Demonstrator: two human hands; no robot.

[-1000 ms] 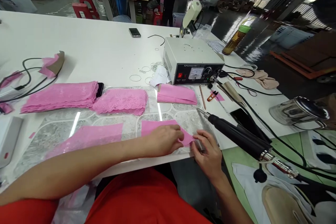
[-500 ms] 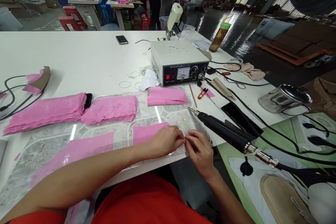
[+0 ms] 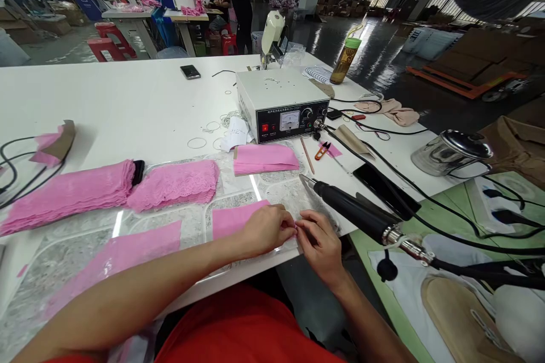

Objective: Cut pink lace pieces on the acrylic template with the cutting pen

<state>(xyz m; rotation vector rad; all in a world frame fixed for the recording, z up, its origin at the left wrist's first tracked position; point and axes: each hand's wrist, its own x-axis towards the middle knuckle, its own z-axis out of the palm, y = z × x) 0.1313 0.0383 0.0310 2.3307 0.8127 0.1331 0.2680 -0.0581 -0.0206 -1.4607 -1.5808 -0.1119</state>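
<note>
My left hand (image 3: 267, 231) is closed in a pinch over the front edge of the table. Its fingertips meet those of my right hand (image 3: 322, 243), and a sliver of pink fabric (image 3: 294, 229) shows between them. Most of that fabric is hidden by the fingers. A flat pink fabric piece (image 3: 232, 220) lies partly beneath my left hand; whether it joins the pinched bit I cannot tell. Just to the right rests a black handheld tool (image 3: 353, 207) with a pointed metal tip, cabled at its rear. Behind the hands is a folded pink stack (image 3: 266, 159).
Pink lace pieces (image 3: 174, 183) and a longer pink pile (image 3: 76, 193) lie at left. A control box (image 3: 292, 119) stands behind, near orange snips (image 3: 322, 151), a black phone (image 3: 385, 190) and a lidded jar (image 3: 447, 153). Cables cross the right side. Co-workers stand and sit far back.
The camera view has shifted slightly, so the table's contents sit a little lower and further left. Both hands keep their pinch at nearly the same place.
</note>
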